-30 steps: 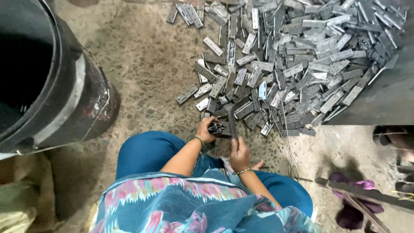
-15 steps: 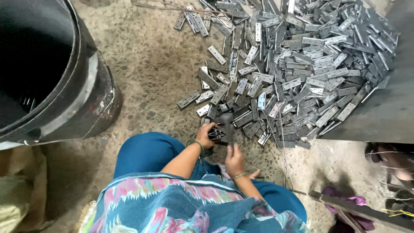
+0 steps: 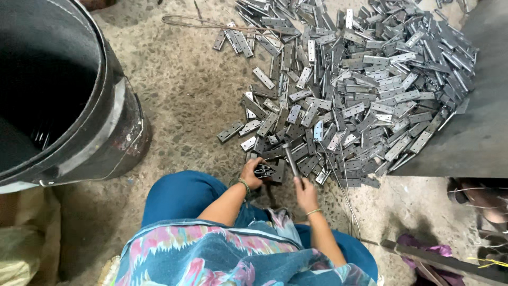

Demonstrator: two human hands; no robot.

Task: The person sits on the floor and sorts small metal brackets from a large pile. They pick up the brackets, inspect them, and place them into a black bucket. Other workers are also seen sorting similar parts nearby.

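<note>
Crouching on the floor, the person works at the near edge of a heap of hinges. Left hand is closed on a dark hinge, pressing it down against the floor just in front of the knees. Right hand is wrapped around the handle of a hammer; the handle runs up and away from the hand, and the head sits above the nearest hinges, just right of the held piece. Whether the head touches anything cannot be told.

Both wrists carry thin bangles. Blue trousers and a patterned cloth fill the lower view.

Heap: grey metal hinges, mostly folded flat, spread wide to the upper right, with loose strays lying toward the left edge. A thin wire trails from the heap down past the right hand.

Left of the person, well apart from the heap, stands a big black drum, open at the top. A dark slab borders the heap at right.
</note>
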